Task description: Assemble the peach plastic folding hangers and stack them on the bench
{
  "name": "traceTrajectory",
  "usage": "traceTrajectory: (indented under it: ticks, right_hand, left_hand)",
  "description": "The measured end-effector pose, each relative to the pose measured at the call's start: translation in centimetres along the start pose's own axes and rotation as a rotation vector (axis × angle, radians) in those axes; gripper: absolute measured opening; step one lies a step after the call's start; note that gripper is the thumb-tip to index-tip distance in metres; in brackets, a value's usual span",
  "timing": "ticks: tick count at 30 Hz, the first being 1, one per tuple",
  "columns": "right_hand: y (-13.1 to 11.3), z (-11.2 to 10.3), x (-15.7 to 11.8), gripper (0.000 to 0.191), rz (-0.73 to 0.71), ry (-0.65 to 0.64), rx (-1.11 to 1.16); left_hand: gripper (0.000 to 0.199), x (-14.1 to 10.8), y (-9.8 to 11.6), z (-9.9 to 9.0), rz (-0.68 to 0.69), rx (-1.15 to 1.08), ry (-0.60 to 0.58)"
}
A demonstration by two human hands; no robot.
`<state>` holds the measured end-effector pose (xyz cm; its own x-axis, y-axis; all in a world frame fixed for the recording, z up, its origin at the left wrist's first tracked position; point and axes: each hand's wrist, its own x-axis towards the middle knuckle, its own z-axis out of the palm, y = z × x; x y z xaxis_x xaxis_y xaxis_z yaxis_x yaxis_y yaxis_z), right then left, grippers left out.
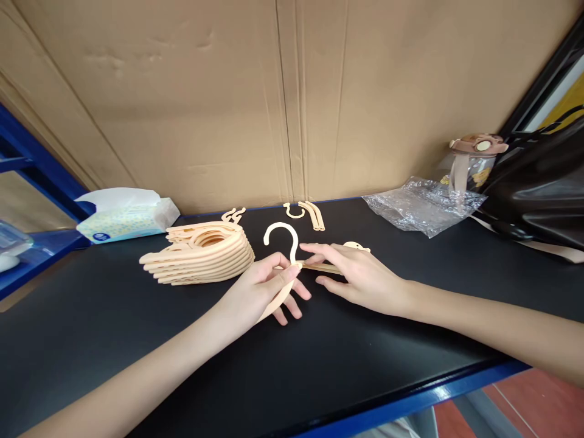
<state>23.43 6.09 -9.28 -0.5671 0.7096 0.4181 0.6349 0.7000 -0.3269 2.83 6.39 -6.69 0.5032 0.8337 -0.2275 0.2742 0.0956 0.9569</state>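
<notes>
A cream plastic hanger piece with a curved hook (292, 234) is pinched between the thumb and forefinger of my left hand (267, 283); its hook points up and its arm runs down behind the palm. My right hand (365, 277) is just to the right, fingers spread above the black table. Under its fingers lie slim cream pieces (326, 267), partly hidden, and a small cream part (356, 246) shows behind the knuckles. Left of my hands is a stack of cream hangers (205, 261).
Along the cardboard at the back are loose hooks (233, 215), another hook (294, 211) and curved strips (314, 216). A tissue pack (125, 219) stands back left. Crumpled clear plastic (422, 207), a bottle (477, 161) and a black bag (542, 188) occupy the right side.
</notes>
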Motion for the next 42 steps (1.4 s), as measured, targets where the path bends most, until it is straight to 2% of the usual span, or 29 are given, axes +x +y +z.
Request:
traceTrajectory:
  ticks: [6,10,16,23,28,32,35,42]
  right_hand:
    - [0.23,-0.39,0.12,0.024,-0.035,-0.063,-0.219]
    - [0.01,-0.51,0.04,0.027,-0.089,-0.125,-0.353]
    - [-0.21,0.03,-0.25,0.024,-0.129,-0.122,-0.546]
    - [-0.59,-0.04,-0.37,0.021,-0.126,-0.212,-0.434]
    - [-0.47,-0.09,-0.41,0.041,-0.091,-0.175,-0.366]
    - [-0.34,-0.08,-0.22,0.043,-0.056,-0.197,-0.3]
    - [-0.26,0.01,-0.12,0.042,-0.072,-0.162,-0.341]
    - [-0.28,-0.09,-0.19,0.038,-0.089,-0.056,-0.266]
  left_hand:
    - [0.027,0.38,-0.44,-0.31,-0.018,-0.032,-0.008]
    - [0.023,0.48,-0.66,-0.58,-0.028,-0.095,-0.029]
    - [0.02,0.46,-0.29,-0.64,-0.045,-0.153,0.004]
    - [0.032,0.48,-0.65,-0.66,0.018,-0.218,0.024]
    - [0.037,0.39,-0.69,-0.75,0.016,-0.19,0.004]
    - [0.034,0.38,-0.77,-0.85,-0.024,-0.17,0.01]
    - [0.032,0.33,-0.8,-0.9,-0.04,-0.167,0.034]
    - [0.031,0.16,-0.46,-0.83,-0.093,-0.158,0.071]
